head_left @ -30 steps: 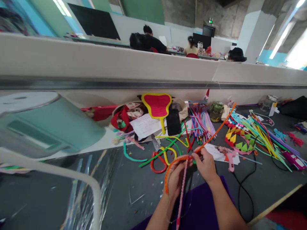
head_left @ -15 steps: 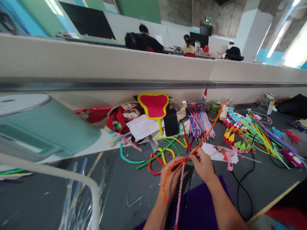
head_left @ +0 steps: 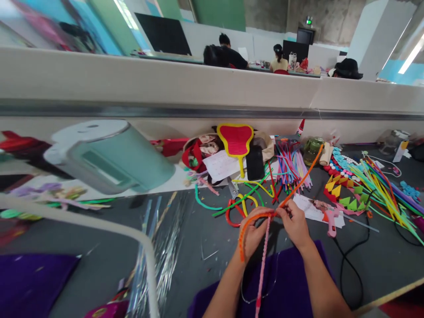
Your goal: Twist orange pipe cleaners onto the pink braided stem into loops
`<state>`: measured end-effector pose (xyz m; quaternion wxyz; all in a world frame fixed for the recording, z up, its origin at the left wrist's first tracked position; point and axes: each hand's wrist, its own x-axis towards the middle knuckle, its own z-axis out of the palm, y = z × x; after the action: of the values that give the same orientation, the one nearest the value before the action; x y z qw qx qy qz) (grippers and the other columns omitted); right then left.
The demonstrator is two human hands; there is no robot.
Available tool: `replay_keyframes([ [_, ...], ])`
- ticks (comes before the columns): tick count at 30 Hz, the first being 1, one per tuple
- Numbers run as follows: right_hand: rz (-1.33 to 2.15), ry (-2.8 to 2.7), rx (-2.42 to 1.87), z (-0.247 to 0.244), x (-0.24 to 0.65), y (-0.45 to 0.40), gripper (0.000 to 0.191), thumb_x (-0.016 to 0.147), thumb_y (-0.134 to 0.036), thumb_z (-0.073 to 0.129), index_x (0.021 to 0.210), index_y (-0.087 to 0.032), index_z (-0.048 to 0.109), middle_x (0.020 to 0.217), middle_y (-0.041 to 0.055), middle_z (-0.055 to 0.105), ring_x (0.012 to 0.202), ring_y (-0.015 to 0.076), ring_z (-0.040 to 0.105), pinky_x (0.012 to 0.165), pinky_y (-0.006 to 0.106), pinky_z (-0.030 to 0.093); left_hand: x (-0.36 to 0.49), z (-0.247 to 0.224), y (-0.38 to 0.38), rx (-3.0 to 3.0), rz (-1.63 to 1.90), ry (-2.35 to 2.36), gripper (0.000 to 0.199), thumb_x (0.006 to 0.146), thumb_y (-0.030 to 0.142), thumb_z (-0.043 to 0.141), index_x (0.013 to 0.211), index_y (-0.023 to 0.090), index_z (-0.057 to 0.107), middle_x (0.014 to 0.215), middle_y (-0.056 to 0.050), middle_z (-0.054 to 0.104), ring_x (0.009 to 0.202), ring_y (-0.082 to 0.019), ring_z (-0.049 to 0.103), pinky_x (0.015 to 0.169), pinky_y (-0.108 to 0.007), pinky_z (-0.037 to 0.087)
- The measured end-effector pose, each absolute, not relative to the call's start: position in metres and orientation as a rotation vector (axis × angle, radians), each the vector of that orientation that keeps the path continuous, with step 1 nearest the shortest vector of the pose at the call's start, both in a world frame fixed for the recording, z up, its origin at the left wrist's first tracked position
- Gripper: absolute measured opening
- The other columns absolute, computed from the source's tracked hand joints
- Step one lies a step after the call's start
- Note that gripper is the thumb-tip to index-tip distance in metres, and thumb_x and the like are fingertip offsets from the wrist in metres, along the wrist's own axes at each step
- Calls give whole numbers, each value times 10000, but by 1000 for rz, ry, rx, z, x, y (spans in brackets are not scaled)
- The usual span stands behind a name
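My left hand [head_left: 253, 234] is closed on an orange pipe cleaner [head_left: 243, 240], whose end curves down over the back of the hand. Close beside it, my right hand [head_left: 294, 221] pinches the same orange strip, and a long straight stretch [head_left: 306, 176] rises to the upper right. From between the two hands a twisted pink strip [head_left: 263, 265] hangs down over a dark purple cloth [head_left: 291, 282]. A thin clear loop lies around the lower part of the pink strip.
Scissors [head_left: 236, 216] with red and yellow handles lie beyond my left hand. Bundled pipe cleaners [head_left: 291, 163] and a pink glue gun [head_left: 331, 223] with a black cable are to the right. A teal container [head_left: 145, 159] stands left; people sit behind the partition [head_left: 165, 84].
The view has swung left, so the scene sits further right, and more purple cloth shows at left. Both hands still hold the orange strip.
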<state>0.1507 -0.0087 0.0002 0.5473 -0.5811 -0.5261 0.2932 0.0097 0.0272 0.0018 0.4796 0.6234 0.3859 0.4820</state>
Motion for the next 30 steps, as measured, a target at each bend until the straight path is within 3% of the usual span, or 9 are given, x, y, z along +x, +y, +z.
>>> replay_keyframes([
  [12, 806, -1195, -1318, -3, 150, -8, 177, 851, -361, 547, 771, -206, 520, 603, -51, 519, 551, 117, 504, 533, 220, 383, 9, 2, 24, 1736, 1283, 859, 105, 788, 235, 595, 810, 203, 693, 789, -43, 687, 759, -181, 636, 716, -302, 509],
  [20, 847, -1301, -1322, 4, 156, -9, 232, 843, -357, 559, 689, -191, 509, 588, -62, 433, 520, 90, 399, 500, 209, 314, 12, 0, 23, 1699, 1289, 1006, 57, 743, 241, 645, 727, 187, 655, 734, -29, 631, 733, -179, 601, 701, -288, 477],
  [23, 797, -1322, -1346, 4, 157, -11, 218, 846, -348, 558, 704, -183, 540, 611, -49, 479, 545, 97, 433, 519, 212, 332, 12, 2, 23, 1587, 1175, 1035, 111, 740, 256, 636, 658, 183, 648, 686, -24, 619, 721, -180, 586, 696, -278, 462],
  [30, 573, -1475, -1439, 8, 153, -14, 221, 870, -324, 539, 696, -188, 533, 658, -27, 496, 602, 115, 468, 583, 229, 366, 7, 1, 28, 1154, 976, 887, 106, 693, 256, 630, 708, 170, 691, 702, -21, 651, 714, -172, 585, 705, -261, 446],
])
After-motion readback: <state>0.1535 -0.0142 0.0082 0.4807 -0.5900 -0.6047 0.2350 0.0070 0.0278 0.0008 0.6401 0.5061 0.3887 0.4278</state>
